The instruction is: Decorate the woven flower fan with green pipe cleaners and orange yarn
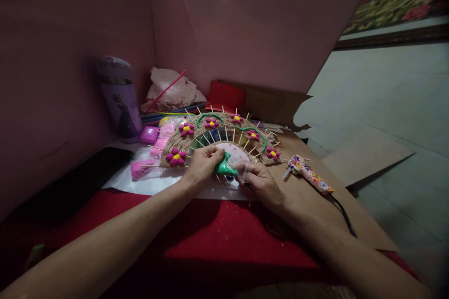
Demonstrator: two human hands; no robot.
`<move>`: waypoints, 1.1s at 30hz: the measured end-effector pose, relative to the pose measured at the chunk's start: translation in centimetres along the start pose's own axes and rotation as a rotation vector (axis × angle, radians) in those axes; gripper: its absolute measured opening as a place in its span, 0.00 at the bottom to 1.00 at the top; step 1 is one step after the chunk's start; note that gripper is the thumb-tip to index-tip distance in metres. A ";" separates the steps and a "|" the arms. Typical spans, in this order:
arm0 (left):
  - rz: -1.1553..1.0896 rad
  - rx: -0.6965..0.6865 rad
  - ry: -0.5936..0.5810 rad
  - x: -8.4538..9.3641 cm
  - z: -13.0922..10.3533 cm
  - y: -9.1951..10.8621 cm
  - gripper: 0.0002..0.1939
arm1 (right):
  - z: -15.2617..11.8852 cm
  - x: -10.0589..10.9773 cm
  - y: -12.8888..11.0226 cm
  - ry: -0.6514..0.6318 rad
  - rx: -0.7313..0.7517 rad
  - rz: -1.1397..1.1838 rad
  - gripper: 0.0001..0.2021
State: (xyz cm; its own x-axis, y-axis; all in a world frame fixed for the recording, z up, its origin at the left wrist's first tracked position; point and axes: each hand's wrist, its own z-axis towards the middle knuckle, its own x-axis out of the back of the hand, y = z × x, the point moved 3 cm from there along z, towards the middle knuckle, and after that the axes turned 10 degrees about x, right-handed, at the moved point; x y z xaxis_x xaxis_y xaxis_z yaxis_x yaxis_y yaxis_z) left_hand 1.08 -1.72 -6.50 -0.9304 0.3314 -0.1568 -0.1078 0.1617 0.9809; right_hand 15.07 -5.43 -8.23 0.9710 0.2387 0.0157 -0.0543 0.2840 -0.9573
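Note:
A small clear packet of green clay [224,166] is held between both hands. My left hand [202,164] pinches its upper left side. The fingers of my right hand [261,182] are closed on the clear plastic at its right end. Just behind the hands lies a fan-shaped piece [224,124] wound with brown twine over thin sticks. Magenta flowers [176,157] with yellow centres and thin curved green strands [264,142] sit on its face. Its inner half-round is pale with small pink marks.
A purple tumbler [121,103] stands at the left, near a dark flat object [79,180]. Pink clay packets [150,134] lie beside the fan. A flower-patterned tool [310,175] with a black cord rests on brown cardboard [351,215] at the right. Red cloth [224,233] covers the table front.

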 end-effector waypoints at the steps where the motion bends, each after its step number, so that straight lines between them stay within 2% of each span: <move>1: 0.010 0.005 -0.020 0.0 0.0 0.0 0.13 | 0.1 0.1 -0.1 0.025 0.016 -0.005 0.05; 3: 0.021 0.013 -0.046 -0.1 0.0 0.1 0.13 | 0.1 0.3 -0.2 0.084 0.026 -0.005 0.06; 5: 0.016 0.012 -0.056 -0.1 0.0 0.0 0.14 | 0.1 0.3 -0.3 0.106 0.006 -0.002 0.12; 8: -0.004 0.008 -0.054 0.0 0.0 -0.1 0.14 | -0.1 0.1 -0.3 0.046 -0.045 0.037 0.20; 12: 0.004 0.019 -0.040 0.1 -0.1 -0.1 0.14 | -0.4 0.0 0.0 -0.047 -0.120 0.119 0.25; 16: 0.005 0.017 -0.034 -0.1 -0.3 -0.1 0.16 | -0.4 -0.1 0.1 -0.113 -0.139 0.162 0.25; 21: 0.031 0.021 -0.018 -0.3 -0.2 -0.2 0.15 | -0.4 -0.4 -0.1 -0.138 -0.113 0.146 0.17; 25: -0.032 0.038 0.030 -0.1 0.0 -0.4 0.14 | -0.3 -0.4 0.2 -0.070 -0.070 0.100 0.12; 28: -0.081 0.017 0.048 0.1 0.1 -0.3 0.13 | -0.1 -0.1 0.4 0.027 -0.006 0.030 0.14; 33: -0.097 0.005 0.045 0.1 0.1 -0.1 0.12 | -0.1 0.0 -0.1 0.115 0.080 -0.098 0.19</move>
State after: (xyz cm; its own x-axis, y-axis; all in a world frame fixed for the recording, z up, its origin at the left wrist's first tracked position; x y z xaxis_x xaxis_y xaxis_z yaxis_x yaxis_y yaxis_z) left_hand 1.02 -1.61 -6.68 -0.9304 0.2719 -0.2459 -0.1967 0.1957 0.9607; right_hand 15.09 -5.55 -8.13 0.9925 0.1000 0.0700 0.0276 0.3751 -0.9266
